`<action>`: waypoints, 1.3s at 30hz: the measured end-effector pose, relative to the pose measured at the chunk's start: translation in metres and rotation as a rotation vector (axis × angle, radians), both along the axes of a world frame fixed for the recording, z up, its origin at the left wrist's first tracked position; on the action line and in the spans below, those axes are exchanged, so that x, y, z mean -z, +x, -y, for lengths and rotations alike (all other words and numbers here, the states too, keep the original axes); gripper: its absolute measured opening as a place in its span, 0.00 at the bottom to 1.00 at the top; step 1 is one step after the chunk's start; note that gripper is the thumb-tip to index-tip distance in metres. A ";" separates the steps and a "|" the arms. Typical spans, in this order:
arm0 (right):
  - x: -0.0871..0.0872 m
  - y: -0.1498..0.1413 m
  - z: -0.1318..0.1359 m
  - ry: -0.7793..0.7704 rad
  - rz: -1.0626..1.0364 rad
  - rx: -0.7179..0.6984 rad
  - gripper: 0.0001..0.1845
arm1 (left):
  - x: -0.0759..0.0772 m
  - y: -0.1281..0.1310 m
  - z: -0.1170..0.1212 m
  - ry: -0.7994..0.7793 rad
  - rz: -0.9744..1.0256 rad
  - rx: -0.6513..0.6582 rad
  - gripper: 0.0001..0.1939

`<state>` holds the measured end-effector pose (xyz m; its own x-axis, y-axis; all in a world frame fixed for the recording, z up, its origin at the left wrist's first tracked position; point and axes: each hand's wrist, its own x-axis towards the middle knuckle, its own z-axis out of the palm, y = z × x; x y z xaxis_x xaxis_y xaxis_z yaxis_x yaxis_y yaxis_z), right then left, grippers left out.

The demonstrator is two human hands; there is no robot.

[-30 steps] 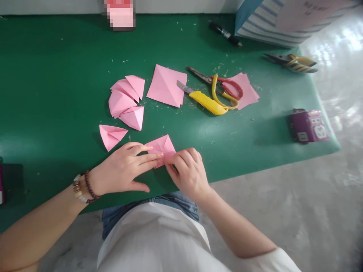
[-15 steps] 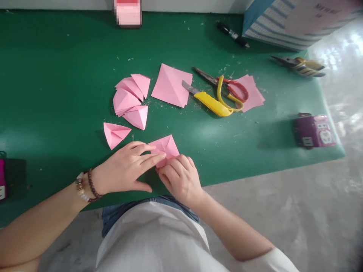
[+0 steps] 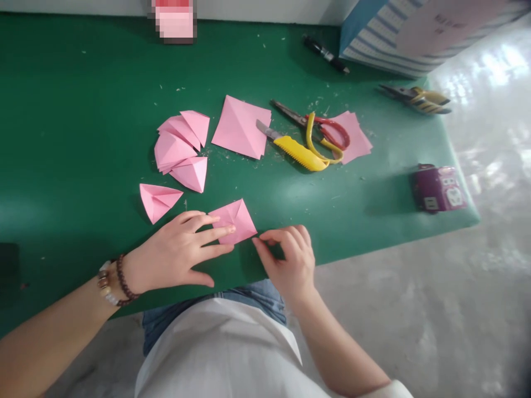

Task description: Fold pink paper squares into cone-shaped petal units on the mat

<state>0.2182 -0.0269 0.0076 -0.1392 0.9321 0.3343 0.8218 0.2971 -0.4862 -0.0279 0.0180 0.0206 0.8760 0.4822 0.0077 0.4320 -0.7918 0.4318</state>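
A small pink folded paper square lies flat on the green table in front of me, with creases meeting at its middle. My left hand is open, its spread fingers resting on the paper's left part. At the paper's right corner, the thumb and forefinger of my right hand are pinched together. To the left lies one folded pink paper piece. Beyond it is a cluster of pink folded pieces.
A creased pink sheet stack lies under the tip of a yellow-handled knife. Scissors rest partly over more pink squares. Farther off are a pen, pliers, a purple box and a striped box.
My right hand has slid right along the paper's near edge to its right corner, uncovering that edge. My left hand stays on the paper. The whole view has shifted slightly.
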 end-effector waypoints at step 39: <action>-0.003 -0.002 0.015 -0.074 -0.087 -0.117 0.13 | 0.002 0.000 0.004 -0.001 -0.004 -0.034 0.30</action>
<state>0.2163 -0.0417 0.0102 -0.2216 0.9338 0.2809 0.7375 0.3489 -0.5782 -0.0276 0.0140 0.0188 0.8592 0.5116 0.0039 0.4601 -0.7761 0.4312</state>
